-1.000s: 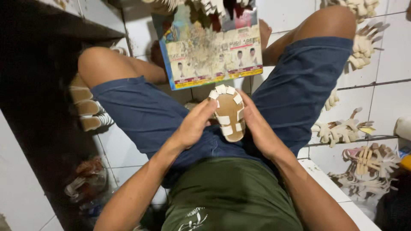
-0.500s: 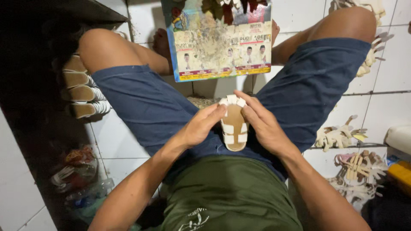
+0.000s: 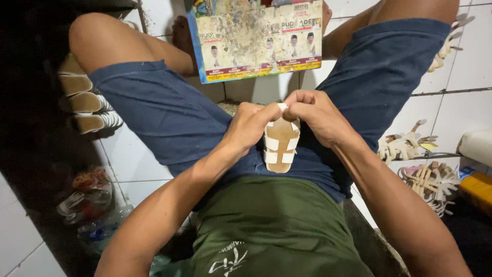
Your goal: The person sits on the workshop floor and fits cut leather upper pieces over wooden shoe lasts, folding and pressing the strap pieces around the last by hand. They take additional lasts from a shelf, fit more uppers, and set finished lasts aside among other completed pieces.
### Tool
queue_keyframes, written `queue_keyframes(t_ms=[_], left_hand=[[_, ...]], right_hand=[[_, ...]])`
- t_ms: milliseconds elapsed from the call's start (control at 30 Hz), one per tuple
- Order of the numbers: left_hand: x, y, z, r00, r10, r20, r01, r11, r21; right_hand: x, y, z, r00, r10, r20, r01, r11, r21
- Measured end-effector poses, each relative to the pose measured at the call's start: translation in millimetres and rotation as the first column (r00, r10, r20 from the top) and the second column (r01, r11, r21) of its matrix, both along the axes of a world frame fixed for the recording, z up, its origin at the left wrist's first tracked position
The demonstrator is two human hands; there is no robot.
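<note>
A small tan sandal sole [image 3: 280,149] with white straps rests on my lap between my thighs, toe end away from me. My left hand [image 3: 248,128] and my right hand [image 3: 315,115] meet at its far end. Both pinch a white strap end there with their fingertips. The sole's near end with two crossing white straps lies bare toward my green shirt.
A printed, glue-stained board [image 3: 259,38] lies on the tiled floor between my knees. Finished sandals [image 3: 84,100] are stacked at the left. Loose strap uppers [image 3: 405,143] and more pieces [image 3: 428,182] lie on the right. A yellow container [image 3: 476,187] stands at the right edge.
Both hands have slid from the sandal's sides up to its far end and closed on a strap there. The view has tilted downward and closer.
</note>
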State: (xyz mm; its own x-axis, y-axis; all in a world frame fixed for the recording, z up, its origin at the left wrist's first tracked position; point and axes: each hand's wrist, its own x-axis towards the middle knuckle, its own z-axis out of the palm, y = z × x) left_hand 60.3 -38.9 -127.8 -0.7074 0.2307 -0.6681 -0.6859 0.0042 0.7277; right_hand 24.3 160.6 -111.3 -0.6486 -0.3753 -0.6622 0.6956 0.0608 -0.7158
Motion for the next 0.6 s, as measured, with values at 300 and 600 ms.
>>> queue_keyframes(t_ms=[300,600], left_hand=[[-46,-21,49,0.909,0.116,-0.400,0.043,0.929,0.368],[-88,-13,135,0.911,0.410,-0.038,-0.161,0.440,0.883]], right_hand=[[-27,-1,79,0.685,0.155,-0.712,0.043,0.967,0.251],[-20,-30,126,-0.232,0.306,-0.923,0.284,0.929,0.237]])
